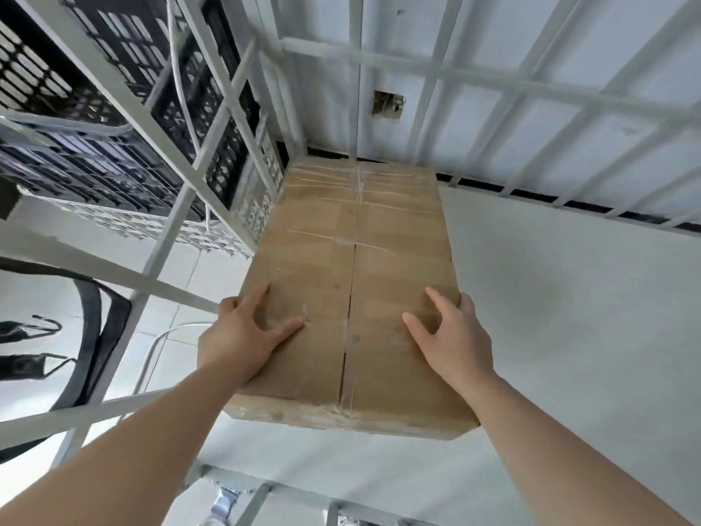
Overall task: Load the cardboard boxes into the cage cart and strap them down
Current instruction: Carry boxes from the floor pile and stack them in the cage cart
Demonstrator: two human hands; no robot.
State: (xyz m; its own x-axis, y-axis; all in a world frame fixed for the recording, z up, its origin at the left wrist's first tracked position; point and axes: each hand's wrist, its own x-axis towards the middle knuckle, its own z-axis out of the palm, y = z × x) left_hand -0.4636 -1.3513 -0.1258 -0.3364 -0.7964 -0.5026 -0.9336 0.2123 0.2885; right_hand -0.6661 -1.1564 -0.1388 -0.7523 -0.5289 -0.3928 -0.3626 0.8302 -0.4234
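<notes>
A long brown cardboard box (352, 260), taped shut along its middle seam, lies inside the white cage cart (569, 298) along the cart's left wall, its far end at the back corner. My left hand (242, 336) rests on the near left part of the box top, fingers spread, with the fingertips curling over the left edge. My right hand (451, 336) lies on the near right part of the top, fingers wrapped over the right edge. Both hands press on the box.
White bars of the cage's left wall (167, 237) and back wall (493, 85) enclose the box. The white cart floor spreads to the right of the box. Outside on the left stand black crates (76, 108) and black straps (91, 336) on a tiled floor.
</notes>
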